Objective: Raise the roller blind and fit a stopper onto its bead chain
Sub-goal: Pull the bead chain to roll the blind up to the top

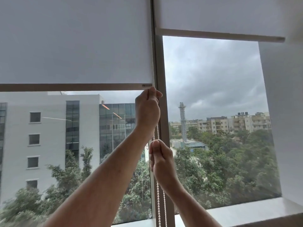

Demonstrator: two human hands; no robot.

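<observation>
A white roller blind (75, 46) covers the upper part of the left window pane; its bottom bar (73, 87) hangs a little above mid-height. A white bead chain (158, 199) runs down beside the window's centre post. My left hand (148, 110) grips the chain high up, just under the bar's right end. Lower down, my right hand (161, 159) pinches the same chain between thumb and fingers. The chain's two strands hang on below that hand to the bottom edge. No stopper shows.
A second white blind (221, 15) over the right pane is rolled higher. The grey centre post (161, 66) stands between the panes. A white sill (237, 212) runs along the bottom, and a white wall (285, 112) closes the right side. Buildings and trees lie outside.
</observation>
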